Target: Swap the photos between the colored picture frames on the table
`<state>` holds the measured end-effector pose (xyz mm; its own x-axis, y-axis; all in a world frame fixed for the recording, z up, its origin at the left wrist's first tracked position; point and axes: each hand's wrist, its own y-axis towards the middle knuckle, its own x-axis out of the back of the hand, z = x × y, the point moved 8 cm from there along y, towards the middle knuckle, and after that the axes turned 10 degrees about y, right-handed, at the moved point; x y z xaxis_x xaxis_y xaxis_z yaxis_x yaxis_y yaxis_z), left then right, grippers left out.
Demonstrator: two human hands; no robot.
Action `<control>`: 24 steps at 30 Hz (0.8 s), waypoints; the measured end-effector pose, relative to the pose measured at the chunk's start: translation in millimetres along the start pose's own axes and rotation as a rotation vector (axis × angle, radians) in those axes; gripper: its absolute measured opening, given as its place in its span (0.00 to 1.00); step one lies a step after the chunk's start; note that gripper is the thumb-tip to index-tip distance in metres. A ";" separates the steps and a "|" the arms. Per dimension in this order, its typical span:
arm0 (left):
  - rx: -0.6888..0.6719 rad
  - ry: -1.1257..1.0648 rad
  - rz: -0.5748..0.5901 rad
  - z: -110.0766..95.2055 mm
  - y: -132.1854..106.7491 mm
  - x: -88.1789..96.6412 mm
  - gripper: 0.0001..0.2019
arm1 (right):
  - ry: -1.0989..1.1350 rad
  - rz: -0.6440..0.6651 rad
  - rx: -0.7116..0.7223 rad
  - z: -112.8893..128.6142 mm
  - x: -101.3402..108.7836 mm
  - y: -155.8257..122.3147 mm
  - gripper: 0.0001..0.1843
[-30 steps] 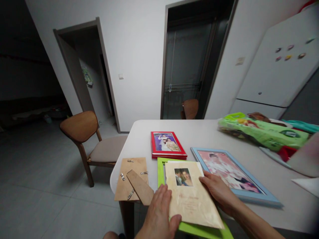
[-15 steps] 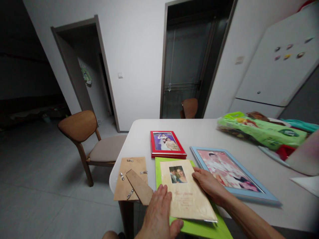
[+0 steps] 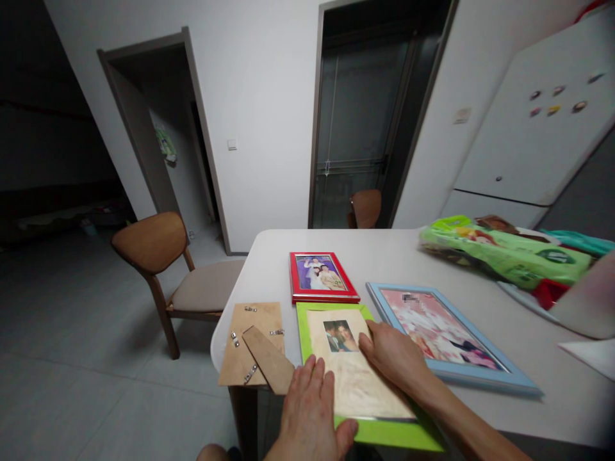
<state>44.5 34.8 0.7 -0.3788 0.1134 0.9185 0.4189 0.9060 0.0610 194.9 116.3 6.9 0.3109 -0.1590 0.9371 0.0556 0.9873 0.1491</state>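
A lime-green picture frame [image 3: 384,435] lies near the table's front edge, and a cream printed sheet [image 3: 365,384] with a small photo of two people rests inside its border. My left hand [image 3: 307,410] lies flat along the left side, fingers stretched out over the sheet's edge, thumb on the green lower border. On the sheet's right edge rests my right hand [image 3: 396,358], its fingertips pressing down from above; part of that edge is hidden beneath it. Left of the frame is a brown backing board [image 3: 240,358] with metal clips and a swivel stand leg [image 3: 269,362].
A red-framed photo [image 3: 319,275] lies just behind the green frame. To the right is a light-blue framed picture [image 3: 446,330]. A green plastic package [image 3: 509,253] sits at the table's right, beside a plate [image 3: 523,301]. A wooden chair [image 3: 154,243] stands at left.
The sheet now sits flatter and squarer within the green frame, its lower edge level with the border. My right hand has shifted slightly left and farther over the sheet.
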 end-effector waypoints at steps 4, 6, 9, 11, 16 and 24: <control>-0.083 -0.016 -0.014 4.2 -7.4 4.0 0.29 | 0.003 0.000 0.018 3.5 2.3 -1.1 0.16; -0.133 0.000 -0.067 17.3 -17.1 14.4 0.30 | 0.089 0.000 0.070 14.8 6.1 -5.1 0.18; -0.024 0.094 -0.185 62.9 -32.2 35.2 0.32 | 0.273 0.027 0.230 52.3 7.8 -16.6 0.19; 0.120 0.179 -0.230 99.7 -39.6 45.3 0.31 | 0.352 0.071 0.337 86.2 2.5 -26.2 0.19; 0.216 0.233 -0.291 145.2 -41.2 54.4 0.23 | 0.303 0.135 0.485 159.8 -25.2 -41.8 0.21; 0.145 0.221 -0.289 131.1 -41.3 50.3 0.30 | 0.530 0.146 0.445 167.3 -43.4 -44.1 0.32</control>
<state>-100.0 56.6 -6.8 -0.2702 -0.2312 0.9346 0.1939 0.9378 0.2881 20.3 80.6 12.5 0.7122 0.1055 0.6940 -0.3800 0.8892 0.2548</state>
